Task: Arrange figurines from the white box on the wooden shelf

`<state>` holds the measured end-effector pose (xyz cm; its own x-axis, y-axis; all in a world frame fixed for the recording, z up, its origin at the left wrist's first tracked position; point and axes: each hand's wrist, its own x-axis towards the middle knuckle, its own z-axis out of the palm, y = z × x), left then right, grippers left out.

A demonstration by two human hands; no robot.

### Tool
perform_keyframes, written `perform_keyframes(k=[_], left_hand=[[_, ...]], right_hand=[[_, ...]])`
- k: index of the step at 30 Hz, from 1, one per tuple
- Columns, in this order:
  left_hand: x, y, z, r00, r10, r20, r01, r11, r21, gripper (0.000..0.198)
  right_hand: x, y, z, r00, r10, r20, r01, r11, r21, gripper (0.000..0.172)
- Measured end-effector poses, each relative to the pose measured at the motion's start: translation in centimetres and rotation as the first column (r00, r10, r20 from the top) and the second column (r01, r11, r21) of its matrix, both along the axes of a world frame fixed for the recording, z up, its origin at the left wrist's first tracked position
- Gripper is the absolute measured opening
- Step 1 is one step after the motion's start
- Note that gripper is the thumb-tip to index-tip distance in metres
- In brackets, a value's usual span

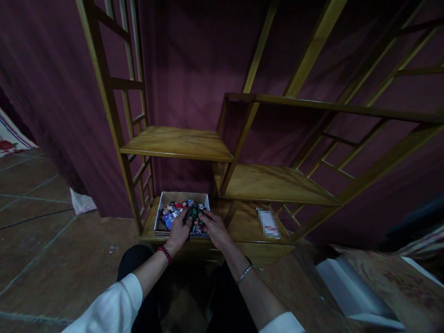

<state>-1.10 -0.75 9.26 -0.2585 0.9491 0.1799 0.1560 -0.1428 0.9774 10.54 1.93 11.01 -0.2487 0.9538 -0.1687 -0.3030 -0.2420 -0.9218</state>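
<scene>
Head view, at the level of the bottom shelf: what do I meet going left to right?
White cloth → left hand → dark object held between both hands → right hand → small packet.

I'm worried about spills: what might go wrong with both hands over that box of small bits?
1. The dark object, held between the left hand and right hand above the box, may slip and scatter the small colourful pieces.
2. The box sits near the front edge of the bottom shelf; a nudge from a wrist might tip it off.
</scene>
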Motion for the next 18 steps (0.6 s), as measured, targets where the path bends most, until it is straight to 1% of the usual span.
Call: perform_keyframes(k=[4,7,12,14,18], left_hand=[[-0.1,0.0,0.6,0.999,-0.011,-0.032,0.01,0.999,-0.048,0.043],[-0.4,0.1,0.7,0.999,-0.042,-0.031,0.04,0.998,-0.05,0.042],[-0.7,0.1,1.0,0.993,-0.11,-0.041,0.108,0.993,-0.044,0.033],[-0.8,0.0,1.3,0.99,-0.137,-0.034,0.135,0.989,-0.055,0.031],[-0.9,-0.2,2.2,0.987,-0.157,-0.02,0.154,0.983,-0.101,0.033]], right_hand=[[0.4,-0.2,0.3,0.999,0.039,0.001,-0.039,0.999,-0.025,0.033],[0.7,-0.2,0.5,0.996,0.047,0.073,-0.046,0.999,-0.024,0.032],[1.5,-0.2,0.7,0.977,0.054,0.206,-0.064,0.997,0.041,0.034],[1.8,-0.3,0.8,0.97,0.068,0.233,-0.083,0.995,0.055,0.034],[2.6,-0.2,0.9,0.95,0.102,0.294,-0.119,0.992,0.038,0.033]])
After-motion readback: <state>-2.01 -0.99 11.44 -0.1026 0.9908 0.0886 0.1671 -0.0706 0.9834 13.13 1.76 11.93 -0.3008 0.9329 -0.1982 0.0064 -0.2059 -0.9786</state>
